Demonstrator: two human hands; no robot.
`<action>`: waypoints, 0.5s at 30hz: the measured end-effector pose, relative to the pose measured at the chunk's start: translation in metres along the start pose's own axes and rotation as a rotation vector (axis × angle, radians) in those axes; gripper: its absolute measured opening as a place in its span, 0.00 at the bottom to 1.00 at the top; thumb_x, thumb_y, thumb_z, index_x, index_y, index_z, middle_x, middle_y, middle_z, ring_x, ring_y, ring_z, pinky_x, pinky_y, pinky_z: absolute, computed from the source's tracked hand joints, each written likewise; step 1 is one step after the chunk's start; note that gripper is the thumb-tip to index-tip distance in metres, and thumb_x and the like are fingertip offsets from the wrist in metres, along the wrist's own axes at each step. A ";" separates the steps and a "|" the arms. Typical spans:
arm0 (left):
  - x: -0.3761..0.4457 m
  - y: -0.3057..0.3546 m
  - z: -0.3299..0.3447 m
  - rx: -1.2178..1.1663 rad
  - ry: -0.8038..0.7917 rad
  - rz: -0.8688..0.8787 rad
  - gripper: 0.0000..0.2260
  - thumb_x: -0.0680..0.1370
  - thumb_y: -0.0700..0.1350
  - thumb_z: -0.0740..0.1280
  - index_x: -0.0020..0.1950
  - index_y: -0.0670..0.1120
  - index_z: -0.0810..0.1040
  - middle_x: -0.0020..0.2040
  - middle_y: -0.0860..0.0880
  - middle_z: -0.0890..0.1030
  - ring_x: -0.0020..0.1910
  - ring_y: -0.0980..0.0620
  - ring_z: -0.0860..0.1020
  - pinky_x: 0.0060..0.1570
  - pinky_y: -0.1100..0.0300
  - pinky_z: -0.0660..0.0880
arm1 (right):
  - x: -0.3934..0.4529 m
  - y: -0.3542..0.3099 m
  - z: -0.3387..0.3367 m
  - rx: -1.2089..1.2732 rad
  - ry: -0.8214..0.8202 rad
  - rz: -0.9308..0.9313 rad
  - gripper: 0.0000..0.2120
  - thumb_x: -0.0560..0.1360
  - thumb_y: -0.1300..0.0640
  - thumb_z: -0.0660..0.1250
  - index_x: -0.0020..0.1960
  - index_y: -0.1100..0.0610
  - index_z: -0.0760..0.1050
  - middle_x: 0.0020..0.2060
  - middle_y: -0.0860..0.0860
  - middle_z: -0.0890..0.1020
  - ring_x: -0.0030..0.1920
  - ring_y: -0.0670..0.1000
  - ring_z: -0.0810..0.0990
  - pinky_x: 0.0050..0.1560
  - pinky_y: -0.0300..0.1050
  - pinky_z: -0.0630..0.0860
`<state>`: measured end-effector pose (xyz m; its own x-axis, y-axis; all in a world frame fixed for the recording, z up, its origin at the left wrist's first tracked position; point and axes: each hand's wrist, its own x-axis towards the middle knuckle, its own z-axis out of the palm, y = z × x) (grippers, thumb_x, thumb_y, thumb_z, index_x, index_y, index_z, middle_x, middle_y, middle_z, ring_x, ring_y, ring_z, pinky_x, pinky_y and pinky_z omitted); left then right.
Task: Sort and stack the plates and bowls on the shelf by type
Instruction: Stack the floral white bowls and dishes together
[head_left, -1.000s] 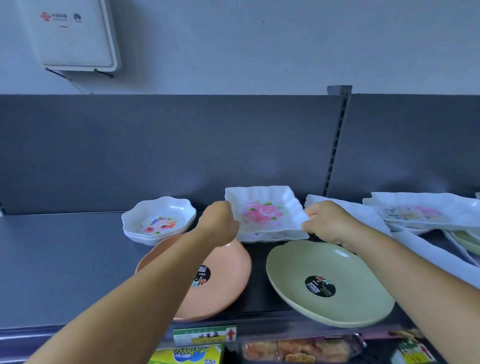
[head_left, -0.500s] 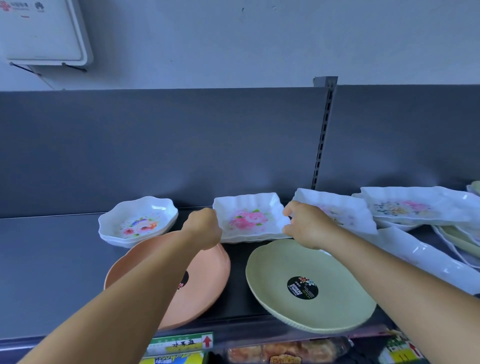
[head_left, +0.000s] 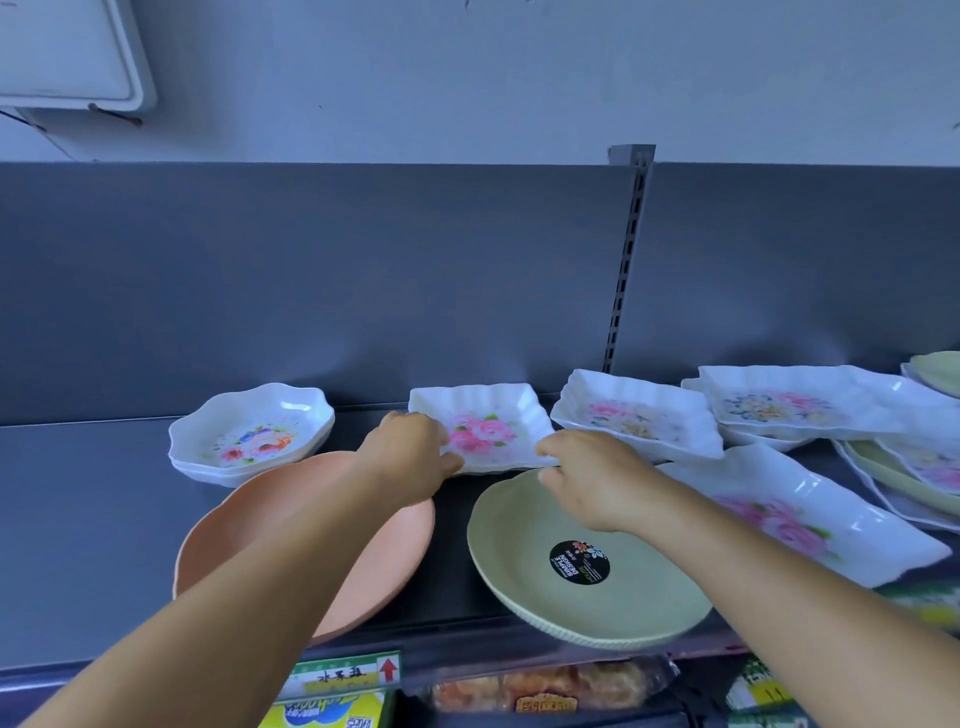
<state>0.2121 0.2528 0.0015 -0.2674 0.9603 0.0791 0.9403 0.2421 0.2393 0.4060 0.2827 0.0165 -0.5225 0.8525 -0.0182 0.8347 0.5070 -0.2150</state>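
square dish (head_left: 488, 431) set down since; hands (head_left: 410, 457) prob. touching rim.

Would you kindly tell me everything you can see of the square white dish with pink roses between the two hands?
The square white dish has a fluted, scalloped rim and pink roses with green leaves printed inside. It looks like glossy melamine or plastic. It sits flat and upright on the dark shelf, near the back panel. The left hand grips its left edge; the right hand touches its front right corner. The green round plate lies just in front.
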 end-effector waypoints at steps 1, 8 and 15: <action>-0.002 0.004 -0.001 -0.055 0.014 0.010 0.19 0.78 0.52 0.64 0.66 0.47 0.76 0.63 0.47 0.78 0.64 0.46 0.73 0.55 0.55 0.74 | -0.004 0.001 -0.004 0.018 0.024 -0.001 0.12 0.80 0.56 0.56 0.59 0.58 0.72 0.54 0.53 0.76 0.56 0.57 0.74 0.51 0.49 0.73; 0.003 0.051 -0.001 -0.310 0.002 0.128 0.27 0.80 0.52 0.61 0.78 0.48 0.60 0.72 0.50 0.71 0.69 0.50 0.70 0.64 0.60 0.66 | -0.016 0.046 -0.036 0.116 0.210 0.197 0.23 0.81 0.54 0.57 0.74 0.57 0.60 0.73 0.53 0.66 0.71 0.55 0.65 0.65 0.49 0.67; 0.017 0.091 0.009 -0.291 -0.072 0.152 0.28 0.81 0.53 0.60 0.77 0.44 0.59 0.73 0.46 0.69 0.70 0.48 0.70 0.64 0.56 0.68 | -0.020 0.095 -0.042 0.165 0.131 0.446 0.21 0.80 0.53 0.58 0.70 0.61 0.64 0.68 0.57 0.70 0.66 0.59 0.70 0.61 0.50 0.69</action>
<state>0.2953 0.2926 0.0156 -0.1035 0.9922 0.0691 0.8657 0.0556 0.4974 0.5029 0.3194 0.0370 -0.0857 0.9961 -0.0231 0.9280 0.0714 -0.3658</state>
